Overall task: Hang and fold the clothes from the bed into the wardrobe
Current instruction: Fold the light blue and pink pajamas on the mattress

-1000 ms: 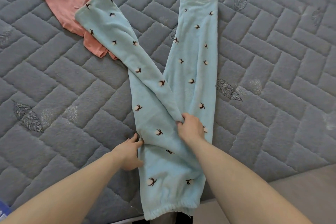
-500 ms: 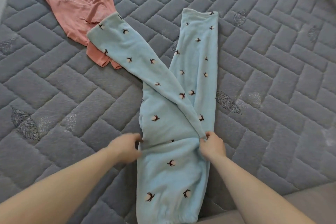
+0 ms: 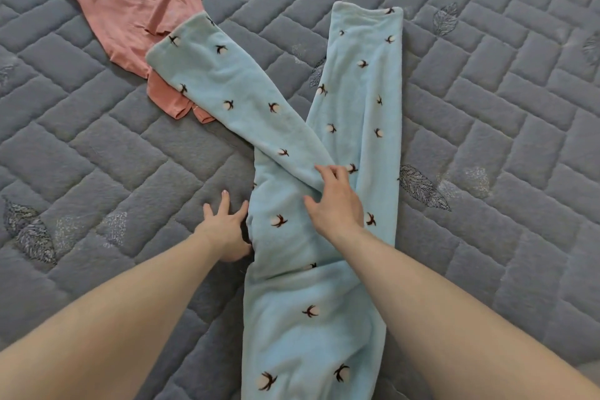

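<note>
Fleece pyjama trousers point(image 3: 324, 237), pale blue with a dark sprig print, lie lengthwise on the grey quilted mattress point(image 3: 487, 107) in front of me, waistband end nearest and running out of the bottom of the view. One leg runs straight away from me; the other is thrown across it to the left, and its cuff rests on the hem of a salmon-pink shirt point(image 3: 136, 0) with a chest pocket, lying crumpled at the far left. My right hand point(image 3: 337, 201) rests on the trousers where the legs cross, fingers loosely spread and gripping nothing. My left hand point(image 3: 227, 224) lies flat on the mattress, fingers splayed, touching the trousers' left edge. Embroidered leaf motifs dot the mattress cover. I can read no label or writing anywhere.
</note>
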